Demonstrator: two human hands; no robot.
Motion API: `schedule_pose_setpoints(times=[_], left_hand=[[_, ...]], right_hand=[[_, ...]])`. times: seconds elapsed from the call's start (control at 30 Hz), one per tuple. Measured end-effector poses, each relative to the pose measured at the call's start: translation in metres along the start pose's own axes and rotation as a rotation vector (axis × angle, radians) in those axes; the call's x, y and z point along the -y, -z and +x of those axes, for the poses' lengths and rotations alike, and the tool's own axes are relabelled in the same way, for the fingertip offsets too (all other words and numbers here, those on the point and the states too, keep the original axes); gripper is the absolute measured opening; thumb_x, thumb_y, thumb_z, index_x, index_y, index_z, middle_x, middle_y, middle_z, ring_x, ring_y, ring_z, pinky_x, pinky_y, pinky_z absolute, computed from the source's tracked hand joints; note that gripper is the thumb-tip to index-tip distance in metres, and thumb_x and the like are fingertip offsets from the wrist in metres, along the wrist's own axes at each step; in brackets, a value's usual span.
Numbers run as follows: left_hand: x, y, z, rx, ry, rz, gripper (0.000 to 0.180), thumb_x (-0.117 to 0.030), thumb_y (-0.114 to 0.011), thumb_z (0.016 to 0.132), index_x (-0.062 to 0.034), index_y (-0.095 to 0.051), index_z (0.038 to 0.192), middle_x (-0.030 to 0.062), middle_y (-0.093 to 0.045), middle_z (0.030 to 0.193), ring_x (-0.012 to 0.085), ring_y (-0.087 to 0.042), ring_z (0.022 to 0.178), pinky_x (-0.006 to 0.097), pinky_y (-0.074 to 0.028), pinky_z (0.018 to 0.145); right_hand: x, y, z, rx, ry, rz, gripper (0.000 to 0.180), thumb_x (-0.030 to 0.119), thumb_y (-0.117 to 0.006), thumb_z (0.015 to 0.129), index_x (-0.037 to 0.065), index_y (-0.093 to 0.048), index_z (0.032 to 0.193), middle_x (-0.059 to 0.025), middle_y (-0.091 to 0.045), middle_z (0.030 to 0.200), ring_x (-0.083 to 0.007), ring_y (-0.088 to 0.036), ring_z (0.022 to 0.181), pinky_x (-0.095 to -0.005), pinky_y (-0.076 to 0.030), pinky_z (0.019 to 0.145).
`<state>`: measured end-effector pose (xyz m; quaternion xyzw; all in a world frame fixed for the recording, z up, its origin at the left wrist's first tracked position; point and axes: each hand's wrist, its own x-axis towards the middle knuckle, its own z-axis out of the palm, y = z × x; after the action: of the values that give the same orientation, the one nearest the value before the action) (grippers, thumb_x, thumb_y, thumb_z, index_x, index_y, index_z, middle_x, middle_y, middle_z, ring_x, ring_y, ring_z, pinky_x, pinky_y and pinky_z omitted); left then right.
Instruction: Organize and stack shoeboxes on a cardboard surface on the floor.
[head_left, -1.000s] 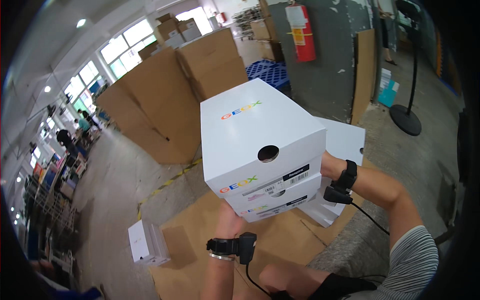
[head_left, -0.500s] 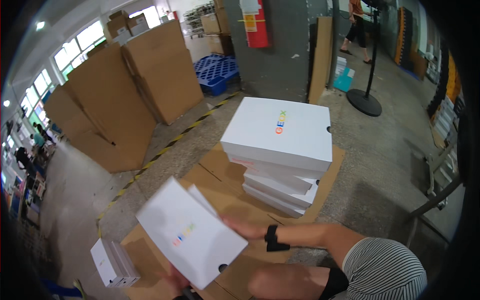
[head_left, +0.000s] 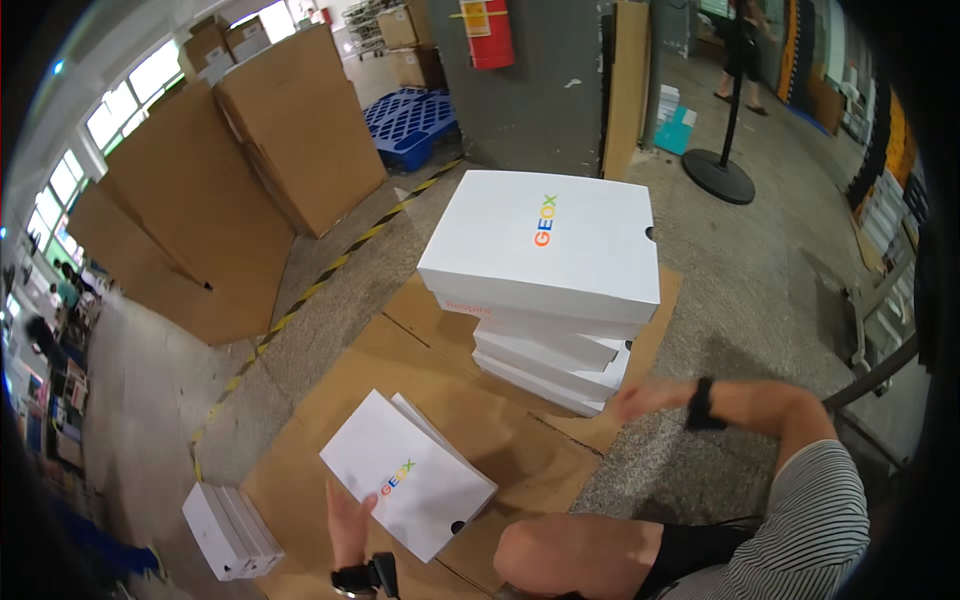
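Observation:
On the brown cardboard sheet, a shallow white shoe box with a dark round notch lies tilted, and another white piece shows from under its far edge. My left hand touches the near left edge of this box, its thumb over the top and its fingers spread. My right hand, blurred, is just right of the lower end of a stack of shallow white boxes; its fingers are not clear. A large closed white shoe box with colourful lettering sits on top of that stack.
Several narrow white boxes stand together at the lower left. Behind are large cardboard cartons, a blue pallet, a grey pillar with a fire extinguisher, and a black stand base. Another person is at the far right.
The shallow white box has come down onto the cardboard. My right hand has left it and moved right towards the stack; my left hand is still at its edge.

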<state>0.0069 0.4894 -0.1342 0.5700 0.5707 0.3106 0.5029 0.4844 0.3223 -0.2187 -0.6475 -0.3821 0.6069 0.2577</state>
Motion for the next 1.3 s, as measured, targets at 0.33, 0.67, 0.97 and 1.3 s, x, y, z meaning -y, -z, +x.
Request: schedule_pose_setpoints(times=[0.33, 0.67, 0.97, 1.3], left_hand=[[-0.105, -0.169, 0.029, 0.643, 0.072, -0.015, 0.069, -0.039, -0.052, 0.084, -0.0119, -0.015, 0.136, 0.0143, -0.032, 0.130, 0.0233, -0.039, 0.113, 0.039, -0.035, 0.091], [-0.066, -0.207, 0.048, 0.647, 0.184, -0.920, 0.082, -0.072, -0.031, 0.074, -0.0149, -0.025, 0.132, 0.0068, -0.034, 0.130, 0.0249, -0.033, 0.119, 0.044, -0.031, 0.095], [-0.095, -0.138, 0.032, 0.433, 0.001, -0.763, 0.052, -0.044, -0.046, 0.084, -0.0078, -0.041, 0.120, 0.0069, -0.048, 0.116, 0.0223, -0.045, 0.108, 0.040, -0.038, 0.090], [-0.165, -0.127, -0.001, 0.322, -0.107, -0.943, 0.039, -0.031, -0.044, 0.086, -0.0086, -0.044, 0.118, 0.0067, -0.048, 0.117, 0.0232, -0.046, 0.108, 0.041, -0.035, 0.092]], right_hand=[[0.095, 0.165, 0.047, -0.721, 0.366, 0.637, 0.046, 0.049, -0.034, 0.087, 0.011, -0.060, 0.093, -0.0023, -0.060, 0.089, -0.0148, -0.051, 0.090, -0.0347, -0.030, 0.089], [0.116, 0.041, 0.032, -0.212, 0.565, 0.579, 0.046, 0.048, -0.041, 0.085, 0.009, -0.054, 0.105, -0.0096, -0.059, 0.086, -0.0171, -0.052, 0.090, -0.0348, -0.041, 0.081], [0.157, -0.015, 0.038, -0.118, 0.371, 0.444, 0.044, 0.046, -0.044, 0.084, 0.008, -0.055, 0.104, -0.0097, -0.059, 0.086, -0.0173, -0.053, 0.090, -0.0347, -0.042, 0.081], [0.197, 0.005, 0.034, -0.148, 0.169, 0.221, 0.042, 0.043, -0.047, 0.084, 0.008, -0.055, 0.104, -0.0098, -0.059, 0.086, -0.0176, -0.053, 0.090, -0.0345, -0.042, 0.080]])
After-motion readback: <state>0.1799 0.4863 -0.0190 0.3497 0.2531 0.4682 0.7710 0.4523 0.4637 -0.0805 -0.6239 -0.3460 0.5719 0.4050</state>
